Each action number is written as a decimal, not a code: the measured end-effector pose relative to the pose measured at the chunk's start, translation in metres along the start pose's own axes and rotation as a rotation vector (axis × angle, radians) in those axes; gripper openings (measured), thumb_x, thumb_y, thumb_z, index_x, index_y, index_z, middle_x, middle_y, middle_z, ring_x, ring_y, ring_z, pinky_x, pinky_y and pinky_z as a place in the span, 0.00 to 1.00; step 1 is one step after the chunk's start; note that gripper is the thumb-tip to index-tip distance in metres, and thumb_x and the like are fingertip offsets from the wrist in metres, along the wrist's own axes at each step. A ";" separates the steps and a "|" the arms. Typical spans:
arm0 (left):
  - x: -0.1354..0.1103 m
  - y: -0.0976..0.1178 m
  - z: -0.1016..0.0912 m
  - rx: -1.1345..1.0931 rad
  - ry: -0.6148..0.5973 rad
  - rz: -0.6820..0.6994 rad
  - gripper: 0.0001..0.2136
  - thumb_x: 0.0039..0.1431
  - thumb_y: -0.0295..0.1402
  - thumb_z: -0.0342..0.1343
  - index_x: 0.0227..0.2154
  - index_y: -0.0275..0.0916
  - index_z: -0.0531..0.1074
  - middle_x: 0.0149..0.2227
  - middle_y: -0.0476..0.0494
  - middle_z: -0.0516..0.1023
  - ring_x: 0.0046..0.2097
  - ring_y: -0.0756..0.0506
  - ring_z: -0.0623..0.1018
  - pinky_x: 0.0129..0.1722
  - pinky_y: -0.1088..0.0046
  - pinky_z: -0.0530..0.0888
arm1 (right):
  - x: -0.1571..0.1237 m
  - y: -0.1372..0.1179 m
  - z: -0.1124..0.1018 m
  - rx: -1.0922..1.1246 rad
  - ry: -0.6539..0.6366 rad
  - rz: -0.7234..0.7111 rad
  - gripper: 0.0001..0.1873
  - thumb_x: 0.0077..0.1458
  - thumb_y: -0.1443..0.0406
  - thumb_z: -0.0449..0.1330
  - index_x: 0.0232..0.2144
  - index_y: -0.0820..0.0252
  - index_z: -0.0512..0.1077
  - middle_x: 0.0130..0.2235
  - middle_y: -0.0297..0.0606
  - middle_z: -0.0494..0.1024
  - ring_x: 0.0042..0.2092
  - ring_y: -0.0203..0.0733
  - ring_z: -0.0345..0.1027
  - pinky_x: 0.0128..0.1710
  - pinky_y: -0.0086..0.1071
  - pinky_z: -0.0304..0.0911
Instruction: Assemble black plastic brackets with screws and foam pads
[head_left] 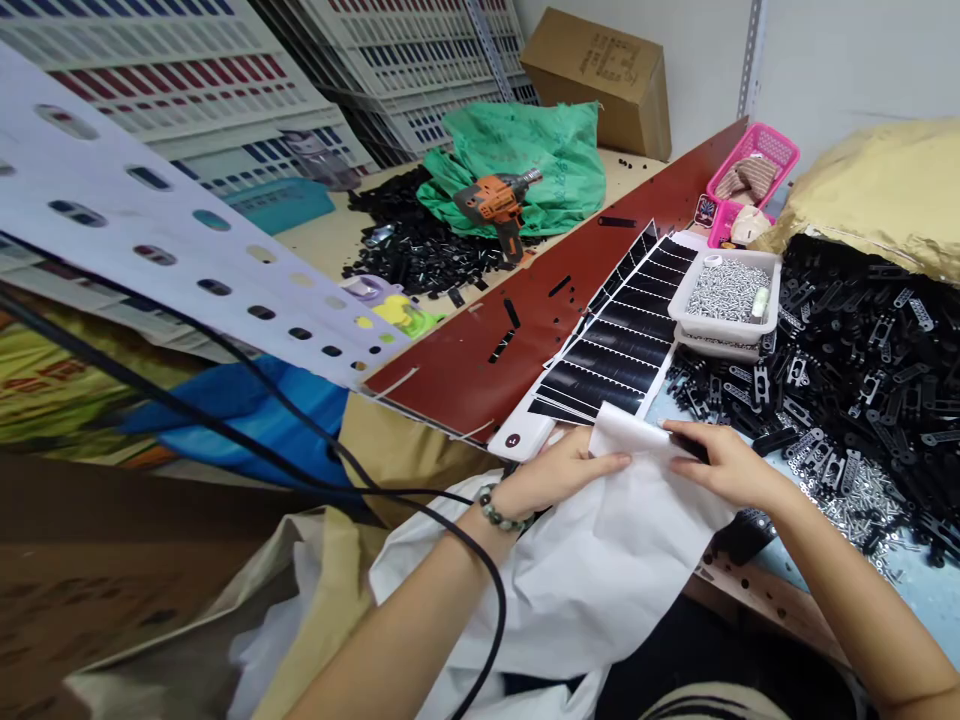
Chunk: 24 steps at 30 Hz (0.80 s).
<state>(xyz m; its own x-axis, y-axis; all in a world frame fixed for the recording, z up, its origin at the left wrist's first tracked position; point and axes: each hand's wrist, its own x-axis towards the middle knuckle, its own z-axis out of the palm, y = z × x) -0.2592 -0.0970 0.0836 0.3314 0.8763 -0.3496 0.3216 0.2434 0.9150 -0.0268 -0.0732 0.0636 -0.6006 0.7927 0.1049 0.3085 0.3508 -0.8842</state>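
My left hand [564, 468] and my right hand [726, 464] rest together on a white sheet [600, 570] that hangs over the bench edge toward my lap. The left fingers pinch the sheet's rolled top edge [626, 432]. The right fingers close over the same roll, with a dark piece under them that I cannot make out. Just beyond the hands lies a row of overlapping black strips [622, 345] on white backing. A beaded bracelet sits on my left wrist.
A white tray of small silver screws [726, 292] stands right of the strips. Black plastic parts [862, 380] heap at the right, an orange drill [499, 205] on green cloth behind, pink baskets [754, 170] far right. A black cable [300, 470] crosses the left foreground.
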 end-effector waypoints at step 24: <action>0.067 0.014 -0.028 0.408 0.792 0.293 0.28 0.46 0.40 0.62 0.50 0.34 0.67 0.55 0.32 0.67 0.60 0.32 0.64 0.58 0.53 0.62 | 0.015 0.057 -0.039 0.424 0.730 0.206 0.28 0.55 0.44 0.51 0.42 0.63 0.70 0.40 0.47 0.79 0.40 0.49 0.75 0.35 0.41 0.72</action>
<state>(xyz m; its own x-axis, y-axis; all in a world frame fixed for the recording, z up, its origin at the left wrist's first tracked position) -0.2573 -0.0231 0.0786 -0.2034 0.9439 0.2601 0.6571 -0.0653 0.7510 0.0103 -0.0223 0.0327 0.1055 0.9925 0.0615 -0.0295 0.0649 -0.9975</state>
